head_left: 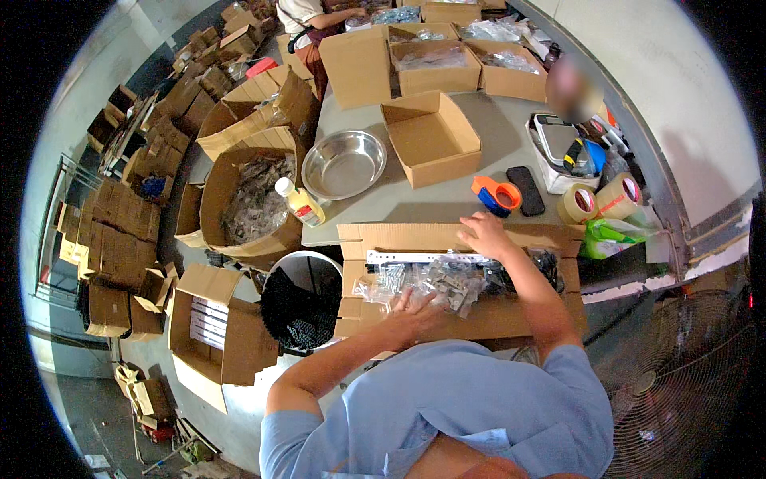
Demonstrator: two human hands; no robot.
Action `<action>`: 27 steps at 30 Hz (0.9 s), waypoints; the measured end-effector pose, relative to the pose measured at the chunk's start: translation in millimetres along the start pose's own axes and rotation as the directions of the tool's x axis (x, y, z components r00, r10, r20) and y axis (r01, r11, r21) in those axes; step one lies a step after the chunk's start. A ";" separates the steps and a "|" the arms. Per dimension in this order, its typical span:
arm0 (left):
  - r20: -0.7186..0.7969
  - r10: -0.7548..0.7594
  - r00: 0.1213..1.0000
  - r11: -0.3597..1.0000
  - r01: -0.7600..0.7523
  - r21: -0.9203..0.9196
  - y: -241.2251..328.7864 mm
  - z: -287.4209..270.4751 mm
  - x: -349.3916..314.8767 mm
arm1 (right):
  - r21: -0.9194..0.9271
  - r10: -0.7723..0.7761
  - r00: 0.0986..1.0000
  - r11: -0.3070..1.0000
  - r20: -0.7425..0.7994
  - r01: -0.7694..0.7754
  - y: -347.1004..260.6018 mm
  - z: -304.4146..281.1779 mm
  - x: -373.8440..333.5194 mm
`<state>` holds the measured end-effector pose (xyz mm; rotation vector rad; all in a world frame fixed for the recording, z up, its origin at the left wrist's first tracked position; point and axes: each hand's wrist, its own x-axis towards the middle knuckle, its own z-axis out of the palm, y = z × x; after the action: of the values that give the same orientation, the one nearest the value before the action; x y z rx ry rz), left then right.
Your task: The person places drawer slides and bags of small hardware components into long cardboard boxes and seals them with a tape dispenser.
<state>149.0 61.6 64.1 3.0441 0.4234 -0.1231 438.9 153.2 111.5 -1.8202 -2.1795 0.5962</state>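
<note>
Close in front of me lies an open long cardboard box with its flaps spread. Inside it are clear plastic bags of metal parts, a bag of screws and a long white rail along the far side. Black parts show at the right end. My left hand rests on the near edge of the bags, its fingers spread and gripping nothing I can see. Over the far flap is my right hand, fingers apart and holding nothing.
On the grey table stand a steel bowl, a yellow bottle, an open carton, an orange tape dispenser and a phone. A bin of black parts is at my left, a fan at right. Another person works beyond.
</note>
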 end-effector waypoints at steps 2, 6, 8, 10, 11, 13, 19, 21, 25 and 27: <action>-0.105 0.034 0.994 0.999 -0.034 0.002 1.0 -18.8 3.7 | -0.053 -0.056 0.997 0.997 -0.057 0.053 0.6 0.3 -19.5; -0.145 -0.289 0.946 0.955 0.274 -0.118 -24.8 -48.4 22.1 | 0.006 -0.157 0.984 0.988 0.079 0.157 -19.3 -8.8 -60.5; -0.182 -0.426 0.886 0.905 0.414 -0.103 -42.3 -68.7 38.7 | -0.159 -0.224 0.963 0.956 0.147 0.247 -35.0 -21.0 -83.5; -0.247 -0.479 0.842 0.877 0.473 -0.085 -62.2 -63.8 48.7 | -0.172 -0.211 0.972 0.959 0.105 0.227 -20.9 -2.5 -89.0; -0.102 -0.476 0.873 0.868 0.449 -0.212 -73.3 -61.3 51.8 | -0.183 -0.203 0.977 0.960 0.067 0.212 -21.6 -2.1 -88.3; 0.041 -0.433 0.900 0.843 0.421 -0.335 -81.8 -69.6 62.7 | -0.118 -0.050 0.999 0.992 0.012 0.051 -13.2 -1.3 -85.5; 0.029 -0.345 0.938 0.829 0.319 -0.460 -65.2 -37.2 68.2 | -0.222 -0.199 0.980 0.957 -0.024 0.189 15.1 34.3 -84.6; -0.090 -0.378 0.921 0.890 0.336 -0.308 -58.3 -43.1 72.9 | -0.339 -0.131 0.991 0.934 -0.035 0.112 0.9 25.6 -89.6; 0.065 -0.294 0.954 0.864 0.294 -0.409 -80.1 -54.4 77.5 | -0.175 -0.027 0.999 0.984 -0.040 0.019 -2.5 13.9 -98.4; 0.120 -0.303 0.945 0.926 0.322 -0.197 -65.2 -70.6 91.0 | -0.192 -0.009 0.998 0.981 -0.057 -0.002 -4.1 -0.1 -106.2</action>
<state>223.3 154.0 122.7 2.7253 0.8544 -0.2111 456.0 48.8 121.5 -1.9007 -2.2696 0.3383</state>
